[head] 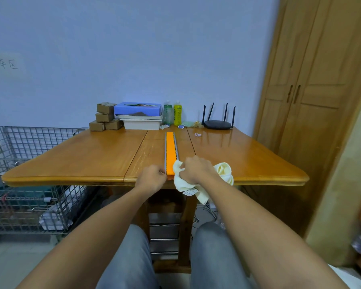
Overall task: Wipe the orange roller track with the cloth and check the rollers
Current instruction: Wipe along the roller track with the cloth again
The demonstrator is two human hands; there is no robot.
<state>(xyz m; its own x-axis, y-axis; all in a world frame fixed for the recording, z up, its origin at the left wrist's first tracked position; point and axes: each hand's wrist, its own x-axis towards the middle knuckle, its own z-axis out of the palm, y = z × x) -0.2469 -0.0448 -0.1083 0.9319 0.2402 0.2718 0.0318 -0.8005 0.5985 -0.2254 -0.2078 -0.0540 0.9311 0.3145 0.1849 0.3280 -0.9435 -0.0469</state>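
Note:
The orange roller track (171, 150) with grey side rails lies lengthwise on the wooden table (92, 157), running from the front edge toward the back. My left hand (152, 179) has its fingers curled against the track's near left rail. My right hand (198, 170) grips a pale yellow cloth (223, 171) bunched against the track's near right end. Part of the cloth hangs over the table's front edge, with a white label showing. The individual rollers are too small to make out.
At the table's back stand small cardboard boxes (105, 116), a blue box on white trays (139, 115), two bottles (173, 113) and a black router (217, 124). A wire cage (29, 178) is on the left, a wooden wardrobe (313, 90) on the right.

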